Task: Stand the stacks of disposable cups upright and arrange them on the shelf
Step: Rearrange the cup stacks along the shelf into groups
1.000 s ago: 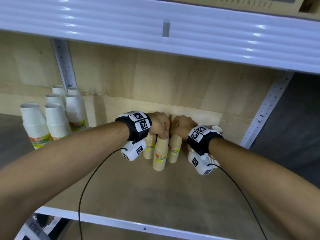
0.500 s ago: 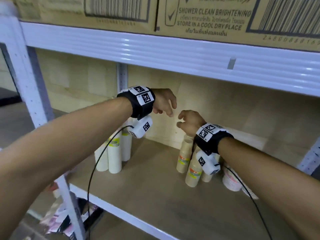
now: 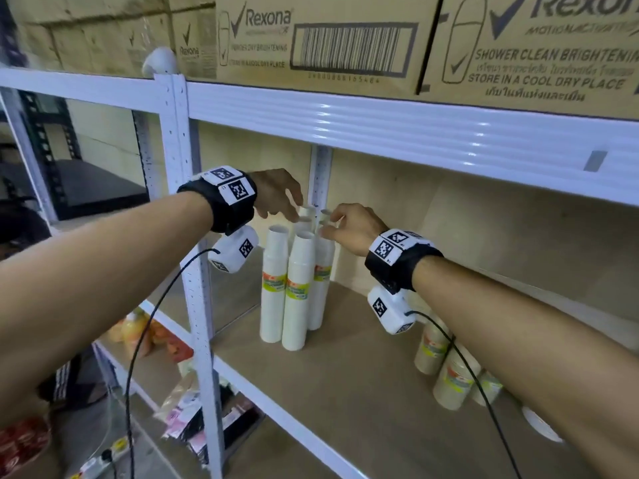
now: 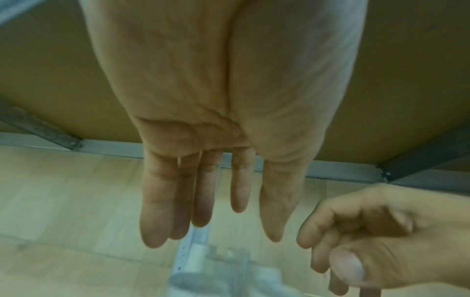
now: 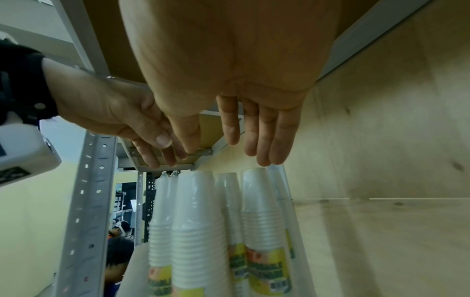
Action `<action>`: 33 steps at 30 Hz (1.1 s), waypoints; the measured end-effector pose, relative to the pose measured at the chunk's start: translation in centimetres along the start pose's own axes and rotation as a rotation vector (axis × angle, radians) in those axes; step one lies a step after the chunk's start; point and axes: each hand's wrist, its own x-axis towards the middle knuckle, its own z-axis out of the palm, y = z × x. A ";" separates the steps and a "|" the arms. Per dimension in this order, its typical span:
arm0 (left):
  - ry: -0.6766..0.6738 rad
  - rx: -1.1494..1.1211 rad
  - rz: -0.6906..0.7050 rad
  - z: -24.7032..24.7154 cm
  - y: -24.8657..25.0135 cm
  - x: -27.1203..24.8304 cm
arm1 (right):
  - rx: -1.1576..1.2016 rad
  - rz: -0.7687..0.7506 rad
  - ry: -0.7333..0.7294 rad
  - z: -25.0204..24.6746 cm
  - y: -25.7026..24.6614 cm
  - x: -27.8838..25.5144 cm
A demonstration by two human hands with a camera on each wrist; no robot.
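Head view: left hand and right hand both over the tops of the white cup stacks, fingers loose and spread, gripping nothing. White stacks upright in a tight cluster just under both hands, at the left end of the shelf, beside the upright post. Six white tops countable here, though the rear ones partly hidden. Three tan cup stacks below and behind the right wrist, well apart from the white cluster, upright. One white rim at the right edge of the shelf, too cut off to identify. Cardboard boxes on the shelf above.

Left wrist view: left hand flat, fingers straight and relaxed, empty; right hand just beside it, fingers half curled around nothing. Blurred cup tops below the fingertips.

Right wrist view: right hand extended, fingertips just above the white stacks; left hand close alongside, also empty. Five or six stacks visible, the count uncertain at the back.

Step in hand, judged: closing in to square up the white cluster. Best done with light pressure from both sides near the tops, steadying rather than squeezing, since tall wrapped stacks tip easily and one knocked stack would likely topple its neighbours.
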 end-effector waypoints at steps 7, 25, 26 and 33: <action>-0.006 -0.118 -0.045 2.3 -3.7 -0.8 | 0.040 0.020 -0.077 3.1 -1.8 0.6; -0.022 -0.220 0.051 5.0 -4.6 -0.3 | 0.079 -0.017 -0.106 4.6 -1.4 0.7; -0.027 -0.206 0.063 4.9 -4.3 -0.2 | 0.089 -0.010 -0.101 4.5 -1.2 0.7; -0.081 -0.246 0.138 4.7 -0.9 1.1 | 0.111 0.064 -0.070 1.5 0.8 -0.5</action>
